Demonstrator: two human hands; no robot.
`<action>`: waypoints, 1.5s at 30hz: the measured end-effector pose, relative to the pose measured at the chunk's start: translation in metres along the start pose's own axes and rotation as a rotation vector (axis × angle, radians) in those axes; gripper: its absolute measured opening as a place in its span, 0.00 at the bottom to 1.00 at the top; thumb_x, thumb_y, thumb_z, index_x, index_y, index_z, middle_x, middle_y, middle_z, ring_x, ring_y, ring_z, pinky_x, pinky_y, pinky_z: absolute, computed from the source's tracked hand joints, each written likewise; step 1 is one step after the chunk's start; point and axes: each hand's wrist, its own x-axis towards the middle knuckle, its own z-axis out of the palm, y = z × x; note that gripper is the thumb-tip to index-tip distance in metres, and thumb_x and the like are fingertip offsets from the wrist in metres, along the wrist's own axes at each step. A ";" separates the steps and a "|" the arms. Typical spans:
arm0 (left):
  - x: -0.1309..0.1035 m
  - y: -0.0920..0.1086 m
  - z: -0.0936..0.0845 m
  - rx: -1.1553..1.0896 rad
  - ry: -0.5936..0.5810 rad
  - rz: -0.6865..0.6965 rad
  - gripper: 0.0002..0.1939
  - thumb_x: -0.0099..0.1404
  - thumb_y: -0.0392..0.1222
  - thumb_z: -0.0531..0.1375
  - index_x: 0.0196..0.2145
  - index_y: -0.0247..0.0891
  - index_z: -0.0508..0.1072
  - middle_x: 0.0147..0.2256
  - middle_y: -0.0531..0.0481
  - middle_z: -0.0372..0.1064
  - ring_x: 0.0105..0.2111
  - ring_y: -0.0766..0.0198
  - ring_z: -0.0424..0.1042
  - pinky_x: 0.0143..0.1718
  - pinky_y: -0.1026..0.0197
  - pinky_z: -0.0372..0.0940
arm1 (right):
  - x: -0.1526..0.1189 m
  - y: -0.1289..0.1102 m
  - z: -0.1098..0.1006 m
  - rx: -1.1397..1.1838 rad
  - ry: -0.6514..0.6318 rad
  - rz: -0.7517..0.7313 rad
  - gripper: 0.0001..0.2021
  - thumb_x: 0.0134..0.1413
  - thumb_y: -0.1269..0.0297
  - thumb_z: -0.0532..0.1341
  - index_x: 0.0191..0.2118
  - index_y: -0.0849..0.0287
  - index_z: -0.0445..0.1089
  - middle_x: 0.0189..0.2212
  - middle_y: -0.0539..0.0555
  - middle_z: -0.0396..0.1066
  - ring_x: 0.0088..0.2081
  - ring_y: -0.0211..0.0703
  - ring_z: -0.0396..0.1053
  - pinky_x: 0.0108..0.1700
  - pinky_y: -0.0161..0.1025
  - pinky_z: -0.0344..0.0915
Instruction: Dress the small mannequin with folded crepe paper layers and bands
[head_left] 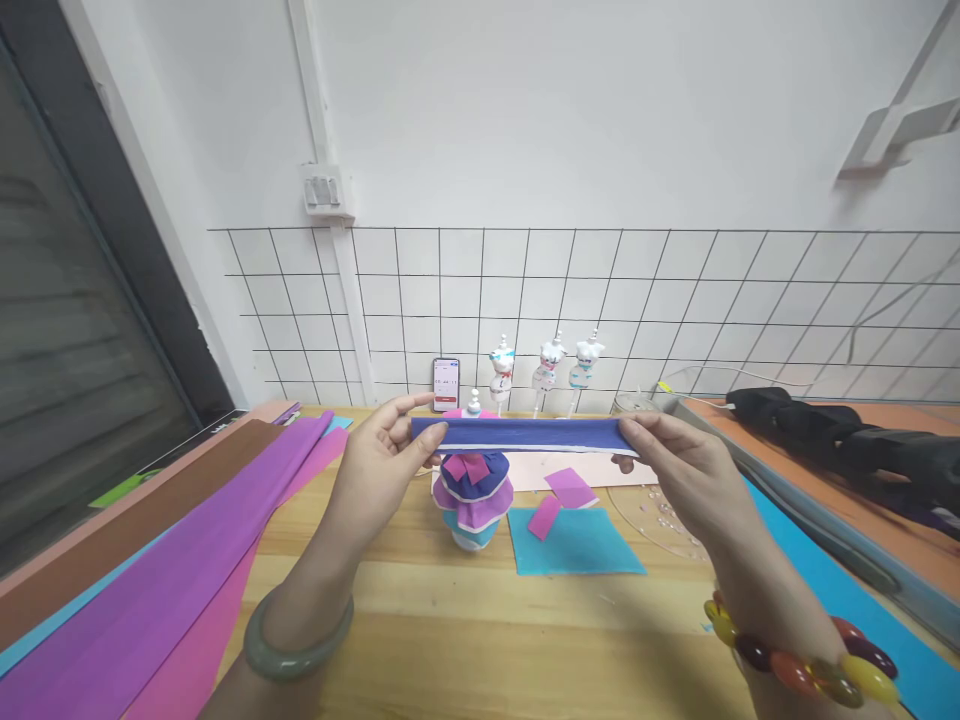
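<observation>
A folded dark blue fabric strip (pixel 525 434) with a white lower edge is stretched level between both hands. My left hand (pixel 382 450) pinches its left end between thumb and fingers. At the right end, my right hand (pixel 671 455) grips it the same way. Behind the strip stands a small dress form (pixel 474 500) clothed in blue, purple and teal layers with a pink bow. Its upper part is partly hidden by the strip. To its right lie a teal fabric piece (pixel 581 548), a magenta piece (pixel 545 518) and a purple piece (pixel 570 488).
Three small white dress forms (pixel 502 370) stand at the back by the wire grid (pixel 660 300). A phone (pixel 445 385) leans there too. Long coloured fabrics (pixel 172 560) lie at left. Beads (pixel 667 515) lie at right, near a black object (pixel 840 450) on orange material.
</observation>
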 end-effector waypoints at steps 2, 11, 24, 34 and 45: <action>0.000 -0.001 0.000 0.008 0.013 0.019 0.24 0.57 0.49 0.63 0.50 0.38 0.67 0.32 0.50 0.76 0.27 0.66 0.73 0.31 0.63 0.69 | 0.000 0.000 0.000 0.013 -0.007 -0.004 0.11 0.56 0.54 0.59 0.37 0.54 0.74 0.21 0.47 0.64 0.26 0.37 0.63 0.30 0.33 0.62; 0.002 -0.004 -0.001 -0.042 0.016 0.043 0.24 0.56 0.42 0.65 0.49 0.39 0.67 0.28 0.54 0.72 0.28 0.68 0.70 0.30 0.66 0.68 | 0.001 0.003 -0.001 0.016 0.009 -0.021 0.11 0.55 0.54 0.60 0.35 0.55 0.73 0.23 0.48 0.65 0.25 0.35 0.63 0.27 0.32 0.63; 0.002 -0.003 -0.001 -0.087 -0.024 0.006 0.21 0.57 0.45 0.64 0.47 0.37 0.69 0.29 0.53 0.73 0.22 0.70 0.70 0.27 0.66 0.68 | 0.000 0.002 -0.001 -0.073 0.041 -0.011 0.12 0.54 0.53 0.61 0.37 0.54 0.75 0.21 0.48 0.66 0.26 0.38 0.64 0.28 0.34 0.65; 0.001 -0.005 -0.002 -0.138 -0.001 0.027 0.21 0.55 0.40 0.66 0.47 0.36 0.70 0.32 0.50 0.75 0.32 0.65 0.73 0.32 0.65 0.69 | -0.001 0.011 -0.008 -0.134 0.038 0.086 0.17 0.52 0.49 0.61 0.43 0.54 0.73 0.26 0.50 0.68 0.30 0.41 0.66 0.25 0.33 0.63; -0.001 -0.009 0.004 -0.105 0.003 0.037 0.21 0.55 0.37 0.65 0.47 0.37 0.70 0.35 0.50 0.75 0.37 0.63 0.75 0.37 0.64 0.70 | 0.007 0.021 -0.009 -0.038 -0.085 0.244 0.25 0.55 0.43 0.55 0.50 0.55 0.71 0.46 0.56 0.71 0.41 0.49 0.74 0.42 0.41 0.74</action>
